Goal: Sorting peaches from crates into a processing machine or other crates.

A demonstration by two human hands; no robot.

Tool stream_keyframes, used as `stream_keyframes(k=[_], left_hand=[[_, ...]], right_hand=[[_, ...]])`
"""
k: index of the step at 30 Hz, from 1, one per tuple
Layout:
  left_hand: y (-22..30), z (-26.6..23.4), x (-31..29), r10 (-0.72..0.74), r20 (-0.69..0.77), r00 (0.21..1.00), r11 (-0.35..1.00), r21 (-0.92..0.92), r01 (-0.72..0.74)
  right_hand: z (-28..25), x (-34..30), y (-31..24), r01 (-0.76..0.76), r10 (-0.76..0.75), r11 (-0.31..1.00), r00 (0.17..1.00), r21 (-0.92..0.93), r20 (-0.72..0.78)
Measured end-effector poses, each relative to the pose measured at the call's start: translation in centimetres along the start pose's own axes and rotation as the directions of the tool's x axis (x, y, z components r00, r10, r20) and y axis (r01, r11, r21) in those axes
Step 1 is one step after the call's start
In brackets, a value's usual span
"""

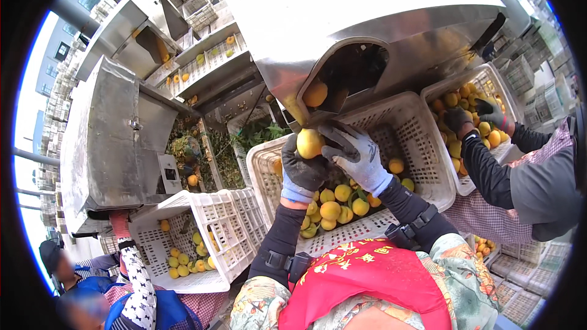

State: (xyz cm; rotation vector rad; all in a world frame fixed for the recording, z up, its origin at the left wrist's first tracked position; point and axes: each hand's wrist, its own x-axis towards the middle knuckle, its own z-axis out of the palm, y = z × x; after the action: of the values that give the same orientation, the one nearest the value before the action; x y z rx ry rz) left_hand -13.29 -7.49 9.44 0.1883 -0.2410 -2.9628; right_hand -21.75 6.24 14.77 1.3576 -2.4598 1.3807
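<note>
A round yellow peach is held up between my hands, just below the metal chute mouth. My left hand, in a dark-palmed glove with a pale blue cuff, is closed around its lower left side. The curled fingers of my right hand, gloved in grey-blue with dark fingertips, press against its right side. Beneath both hands stands a white slatted crate, with several yellow peaches and a few green leaves lying along its near side. Another peach rests in the chute mouth.
At right, a co-worker's gloved hands are over another peach crate. A tilted white crate with peaches stands at left, near a co-worker's patterned sleeve. Metal sorting machinery and leafy debris lie beyond.
</note>
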Motion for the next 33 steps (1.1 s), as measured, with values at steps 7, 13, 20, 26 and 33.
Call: stream_keyframes(k=[7,13,20,26,33], left_hand=[[-1.3,-2.8,-1.4,0.057,-0.154,0.986,0.984,0.175,-0.030],[-1.7,-3.7,-1.6,0.217,0.006,0.976,0.815,0.549,-0.185],[-2.3,-1.1,0.2,0.145,0.300,0.943,0.431,0.839,-0.333],[-2.9,-2.5,-0.5,0.175,0.211,0.962,0.323,0.910,-0.258],[-3.3,-3.8,-1.0,0.166,0.168,0.972,0.285,0.935,-0.211]], right_hand=[[0.9,6.7,1.9,-0.161,0.069,0.915,0.966,-0.369,-0.250],[0.8,8.4,5.1,0.005,-0.050,0.969,0.983,-0.245,-0.176],[1.2,5.8,8.5,-0.049,0.044,0.998,0.982,-0.024,-0.184],[1.2,5.0,5.9,-0.036,-0.030,0.966,0.967,-0.255,-0.252],[0.4,6.2,5.6,-0.100,0.096,0.995,0.983,-0.019,-0.160]])
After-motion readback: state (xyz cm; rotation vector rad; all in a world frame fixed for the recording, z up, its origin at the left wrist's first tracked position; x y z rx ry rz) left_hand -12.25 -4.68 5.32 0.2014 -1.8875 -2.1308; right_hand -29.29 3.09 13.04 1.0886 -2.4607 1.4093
